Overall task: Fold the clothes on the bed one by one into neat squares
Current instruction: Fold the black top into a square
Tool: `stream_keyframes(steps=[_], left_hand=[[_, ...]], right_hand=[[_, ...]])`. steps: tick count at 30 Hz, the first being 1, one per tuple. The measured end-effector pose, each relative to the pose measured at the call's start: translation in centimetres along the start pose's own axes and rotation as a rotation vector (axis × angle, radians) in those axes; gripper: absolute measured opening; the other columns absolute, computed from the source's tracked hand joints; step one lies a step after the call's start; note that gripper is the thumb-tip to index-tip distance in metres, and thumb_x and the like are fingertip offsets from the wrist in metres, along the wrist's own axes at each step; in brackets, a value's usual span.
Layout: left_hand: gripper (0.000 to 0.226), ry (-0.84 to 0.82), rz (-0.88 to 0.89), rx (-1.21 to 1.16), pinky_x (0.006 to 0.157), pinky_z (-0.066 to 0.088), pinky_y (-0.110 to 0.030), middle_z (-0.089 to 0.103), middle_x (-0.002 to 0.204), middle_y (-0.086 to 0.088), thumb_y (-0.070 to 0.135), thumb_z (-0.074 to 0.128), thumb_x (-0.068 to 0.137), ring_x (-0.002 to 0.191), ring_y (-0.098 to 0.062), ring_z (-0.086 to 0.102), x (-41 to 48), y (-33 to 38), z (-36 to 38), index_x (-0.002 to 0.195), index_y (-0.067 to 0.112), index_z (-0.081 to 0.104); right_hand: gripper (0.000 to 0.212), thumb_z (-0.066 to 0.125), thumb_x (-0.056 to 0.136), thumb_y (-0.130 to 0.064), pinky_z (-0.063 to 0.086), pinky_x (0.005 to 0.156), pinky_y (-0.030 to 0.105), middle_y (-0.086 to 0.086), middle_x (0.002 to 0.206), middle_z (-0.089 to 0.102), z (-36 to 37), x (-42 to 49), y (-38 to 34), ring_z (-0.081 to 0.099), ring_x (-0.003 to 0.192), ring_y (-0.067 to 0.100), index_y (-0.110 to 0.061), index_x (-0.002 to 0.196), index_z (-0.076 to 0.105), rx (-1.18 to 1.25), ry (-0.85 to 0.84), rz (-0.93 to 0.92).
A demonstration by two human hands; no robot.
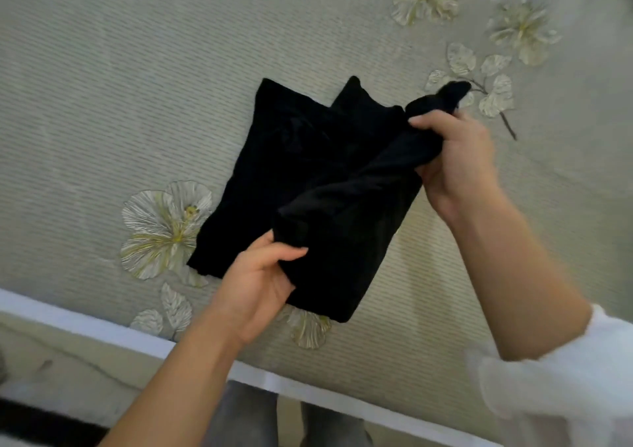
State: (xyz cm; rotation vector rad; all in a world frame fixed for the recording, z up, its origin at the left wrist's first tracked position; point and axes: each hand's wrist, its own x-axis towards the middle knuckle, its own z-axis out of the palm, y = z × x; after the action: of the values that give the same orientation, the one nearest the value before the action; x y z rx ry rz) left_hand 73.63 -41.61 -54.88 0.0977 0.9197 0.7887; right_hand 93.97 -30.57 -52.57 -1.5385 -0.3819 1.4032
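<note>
A black garment [294, 159] lies partly folded on the bed, near its front edge. My left hand [257, 282] grips the near edge of the fabric, thumb on top. My right hand [452, 152] is closed on the far right corner, with a bunched tip of cloth sticking out above the fingers. Between the two hands a raised fold of the garment is lifted off the bed and drapes over the flat lower layer. The left part of the garment rests flat on the cover.
The bed cover [137, 87] is pale grey-green with ribbed texture and printed cream flowers. The white bed edge [85, 323] runs diagonally along the bottom left. Below it is floor [51, 371]. A white sleeve [565, 371] covers my right upper arm.
</note>
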Motion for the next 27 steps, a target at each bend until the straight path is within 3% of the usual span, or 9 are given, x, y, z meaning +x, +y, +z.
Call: stream_keyframes(steps=[3, 6, 10, 14, 16, 18, 22, 24, 27], left_hand=[[0.054, 0.055, 0.110, -0.171, 0.082, 0.057, -0.033, 0.067, 0.119, -0.009, 0.002, 0.064, 0.054, 0.107, -0.023, 0.066, -1.5, 1.6, -3.4, 0.106, 0.013, 0.074], [0.038, 0.252, 0.173, -0.185, 0.068, 0.059, -0.032, 0.072, 0.098, -0.006, 0.012, 0.063, 0.054, 0.089, -0.020, 0.070, -2.8, 1.6, -7.1, 0.090, 0.014, 0.076], [0.033, 0.503, -0.010, 0.140, 0.081, 0.056, -0.042, 0.072, 0.103, -0.014, 0.023, 0.059, 0.069, 0.100, -0.031, 0.066, -3.9, 0.5, -10.3, 0.098, 0.009, 0.065], [0.031, 0.486, -0.270, 0.387, 0.080, 0.055, -0.040, 0.075, 0.091, -0.010, 0.035, 0.054, 0.091, 0.088, -0.026, 0.071, -3.9, -0.2, -9.6, 0.099, 0.008, 0.069], [0.026, 0.461, -0.249, 0.408, 0.083, 0.056, -0.039, 0.075, 0.093, -0.007, 0.033, 0.057, 0.091, 0.088, -0.022, 0.071, -3.2, -0.5, -8.6, 0.101, 0.012, 0.068], [0.020, 0.450, -0.182, 0.431, 0.087, 0.056, -0.039, 0.074, 0.097, -0.005, 0.031, 0.062, 0.089, 0.091, -0.020, 0.071, -2.5, -0.8, -7.6, 0.100, 0.015, 0.069], [0.031, 0.502, -0.040, 0.467, 0.095, 0.050, -0.049, 0.073, 0.096, -0.001, 0.042, 0.068, 0.080, 0.096, -0.018, 0.068, -1.4, -0.8, -5.7, 0.089, 0.013, 0.072], [0.020, 0.545, 0.062, 0.425, 0.094, 0.050, -0.035, 0.072, 0.100, 0.007, 0.037, 0.064, 0.084, 0.099, -0.010, 0.066, -0.8, -0.5, -4.9, 0.096, 0.021, 0.069], [0.017, 0.625, 0.258, 0.402, 0.073, 0.047, -0.010, 0.065, 0.101, 0.020, 0.024, 0.058, 0.091, 0.092, 0.008, 0.061, -0.2, 1.6, -4.2, 0.105, 0.033, 0.058]], right_hand=[[0.014, 0.063, 0.084, -0.006, 0.052, 0.062, 0.031, 0.003, 0.072, 0.063, 6.3, -0.4, 1.3, 0.064, 0.068, 0.019, -0.009, 0.097, 0.058, -0.139, -0.159, -0.020], [0.053, 0.063, 0.090, -0.031, 0.056, 0.068, 0.027, 0.000, 0.092, 0.068, 9.9, -0.7, 3.1, 0.069, 0.081, 0.011, -0.011, 0.136, 0.046, -0.505, -0.266, -0.017], [0.038, 0.061, 0.089, -0.024, 0.051, 0.078, 0.018, -0.008, 0.094, 0.065, 8.4, -0.4, 5.4, 0.062, 0.083, 0.001, -0.019, 0.126, 0.056, -0.860, -0.105, -0.238], [0.042, 0.062, 0.084, -0.020, 0.049, 0.084, 0.026, -0.001, 0.112, 0.052, 4.1, -0.3, 7.0, 0.056, 0.095, 0.012, -0.016, 0.124, 0.050, -0.963, 0.202, -0.339], [0.055, 0.066, 0.082, -0.027, 0.046, 0.089, 0.031, 0.002, 0.122, 0.044, 2.6, -0.1, 7.3, 0.053, 0.108, 0.020, -0.012, 0.129, 0.042, -0.944, 0.346, -0.273], [0.066, 0.069, 0.083, -0.034, 0.045, 0.088, 0.030, 0.004, 0.127, 0.047, 2.0, 0.3, 7.5, 0.053, 0.112, 0.020, -0.011, 0.135, 0.035, -0.863, 0.327, -0.070], [0.023, 0.069, 0.080, -0.019, 0.058, 0.077, 0.039, 0.005, 0.092, 0.067, 2.2, 1.3, 6.5, 0.069, 0.090, 0.024, -0.010, 0.097, 0.057, -0.825, 0.142, 0.016], [0.012, 0.066, 0.076, -0.013, 0.058, 0.073, 0.045, 0.010, 0.081, 0.067, 1.7, 1.3, 5.5, 0.070, 0.080, 0.026, -0.007, 0.083, 0.058, -0.818, 0.151, 0.018], [0.018, 0.065, 0.077, -0.016, 0.058, 0.055, 0.038, 0.015, 0.072, 0.069, -0.4, -0.7, 5.4, 0.068, 0.057, 0.025, -0.001, 0.088, 0.063, -0.965, 0.093, 0.141]])
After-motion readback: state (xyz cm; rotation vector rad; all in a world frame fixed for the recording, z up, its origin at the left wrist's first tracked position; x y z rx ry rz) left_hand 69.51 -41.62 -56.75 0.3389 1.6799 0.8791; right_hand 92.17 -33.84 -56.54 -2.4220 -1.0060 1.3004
